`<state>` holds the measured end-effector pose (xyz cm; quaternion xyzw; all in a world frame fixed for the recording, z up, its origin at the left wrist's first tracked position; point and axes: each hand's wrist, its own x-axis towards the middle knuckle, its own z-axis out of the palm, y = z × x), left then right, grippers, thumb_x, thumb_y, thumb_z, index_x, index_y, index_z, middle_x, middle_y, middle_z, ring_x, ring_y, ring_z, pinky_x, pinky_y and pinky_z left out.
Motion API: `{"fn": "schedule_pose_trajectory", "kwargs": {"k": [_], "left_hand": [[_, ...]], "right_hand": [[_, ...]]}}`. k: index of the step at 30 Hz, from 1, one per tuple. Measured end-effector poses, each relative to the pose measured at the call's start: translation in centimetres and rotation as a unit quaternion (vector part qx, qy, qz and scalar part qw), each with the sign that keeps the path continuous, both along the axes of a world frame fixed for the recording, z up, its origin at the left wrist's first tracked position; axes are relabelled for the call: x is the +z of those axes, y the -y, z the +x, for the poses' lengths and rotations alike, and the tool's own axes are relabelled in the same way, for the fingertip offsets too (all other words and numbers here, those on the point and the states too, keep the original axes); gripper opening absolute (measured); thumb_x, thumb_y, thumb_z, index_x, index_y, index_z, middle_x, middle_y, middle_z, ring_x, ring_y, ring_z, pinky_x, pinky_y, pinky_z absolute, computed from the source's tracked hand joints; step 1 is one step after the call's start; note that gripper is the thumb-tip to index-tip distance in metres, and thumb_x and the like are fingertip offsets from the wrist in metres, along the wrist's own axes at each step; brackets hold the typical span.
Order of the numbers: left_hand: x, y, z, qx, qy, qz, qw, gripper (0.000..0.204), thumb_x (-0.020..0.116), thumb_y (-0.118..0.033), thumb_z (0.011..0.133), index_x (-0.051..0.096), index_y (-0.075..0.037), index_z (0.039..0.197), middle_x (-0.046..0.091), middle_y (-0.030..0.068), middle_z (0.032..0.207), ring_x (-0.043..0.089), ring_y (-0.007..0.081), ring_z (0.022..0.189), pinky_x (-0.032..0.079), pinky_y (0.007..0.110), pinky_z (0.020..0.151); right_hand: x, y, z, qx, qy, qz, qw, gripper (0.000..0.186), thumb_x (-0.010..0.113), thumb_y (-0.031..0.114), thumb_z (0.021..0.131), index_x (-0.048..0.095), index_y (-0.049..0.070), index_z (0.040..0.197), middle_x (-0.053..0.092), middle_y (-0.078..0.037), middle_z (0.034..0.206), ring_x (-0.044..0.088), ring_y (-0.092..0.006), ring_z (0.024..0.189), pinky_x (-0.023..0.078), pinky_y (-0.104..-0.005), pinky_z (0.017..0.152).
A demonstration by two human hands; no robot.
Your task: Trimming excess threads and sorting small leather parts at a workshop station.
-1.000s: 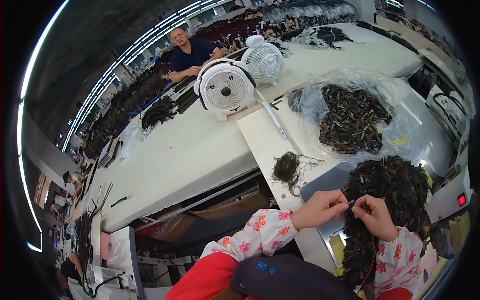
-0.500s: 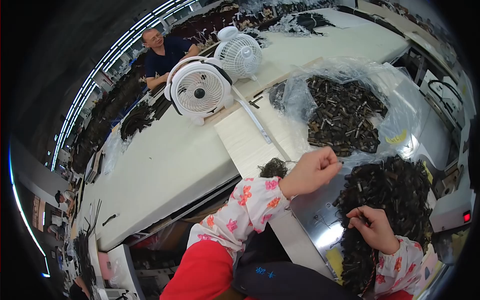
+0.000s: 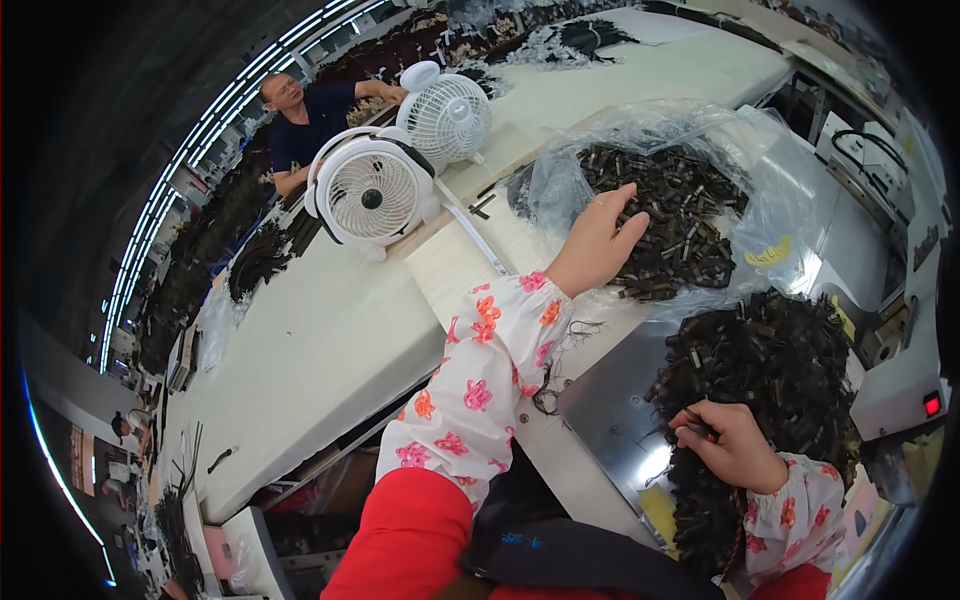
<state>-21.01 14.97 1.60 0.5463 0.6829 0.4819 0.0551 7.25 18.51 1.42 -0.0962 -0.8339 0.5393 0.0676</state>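
Observation:
My left hand (image 3: 600, 240) reaches forward with fingers apart at the near-left part of a heap of short dark pieces (image 3: 690, 250) inside an open clear plastic bag (image 3: 775, 220); whether its fingertips touch them is hard to tell. Lower right, my right hand (image 3: 732, 445) is closed on a small dark piece (image 3: 700, 425). It is over the edge of a loose, stringy pile of similar dark pieces (image 3: 760, 370), beside a shiny metal plate (image 3: 600, 420). Both forearms wear white sleeves with flowers.
Two white fans (image 3: 370, 200) (image 3: 445, 120) stand on the long pale table (image 3: 290, 350). A person (image 3: 300, 120) leans behind them, one hand at the rear fan. A white machine (image 3: 895, 395) with a lit red switch is at the right edge. A metal strip (image 3: 480, 235) lies near the fans.
My left hand has left my right hand, moved up and forward to the bag, and opened. The person across the table has raised an arm to the rear fan.

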Motion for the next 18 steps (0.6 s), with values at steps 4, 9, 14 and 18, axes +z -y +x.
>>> {"fn": "schedule_pose_trajectory", "kwargs": {"k": [4,9,14,18], "left_hand": [[-1.7,6.6,3.7,-0.030,-0.217,-0.083,0.972,0.047,0.062,-0.026,0.081,0.050,-0.005,0.122,0.046,0.0198,0.123,0.041,0.0365,0.116,0.033,0.043,0.097],[-3.4,15.3,6.6,0.098,-0.257,-0.179,0.944,0.050,0.064,-0.028,0.078,0.051,-0.008,0.122,0.040,0.0208,0.130,0.032,0.0439,0.122,0.027,0.049,0.100],[-7.7,15.8,3.7,0.148,-0.202,-0.164,0.954,0.038,0.056,-0.011,0.083,0.052,-0.006,0.120,0.043,0.0200,0.129,0.039,0.0388,0.119,0.032,0.041,0.100],[-7.8,15.3,0.1,0.238,-0.166,-0.076,0.954,0.036,0.046,0.009,0.077,0.058,-0.003,0.109,0.052,0.0165,0.118,0.052,0.0323,0.104,0.042,0.034,0.090]], "right_hand": [[-0.9,-0.7,-0.2,-0.007,-0.008,0.018,1.000,0.013,0.063,0.005,0.080,0.058,-0.004,0.089,0.063,-0.014,0.077,0.063,-0.0181,0.064,0.046,-0.0262,0.056],[-0.2,-0.5,-0.9,-0.002,-0.020,0.018,1.000,0.014,0.063,0.007,0.079,0.057,-0.004,0.088,0.062,-0.017,0.076,0.061,-0.0240,0.061,0.046,-0.0288,0.056],[-0.9,-0.6,-1.0,0.007,-0.009,0.022,1.000,0.012,0.057,0.006,0.083,0.059,-0.003,0.090,0.062,-0.008,0.073,0.060,-0.0118,0.066,0.046,-0.0239,0.061],[-1.4,-0.5,-0.6,-0.004,-0.024,0.001,1.000,0.011,0.057,0.005,0.084,0.059,-0.004,0.090,0.061,-0.005,0.073,0.058,-0.0095,0.067,0.045,-0.0236,0.061]]}}
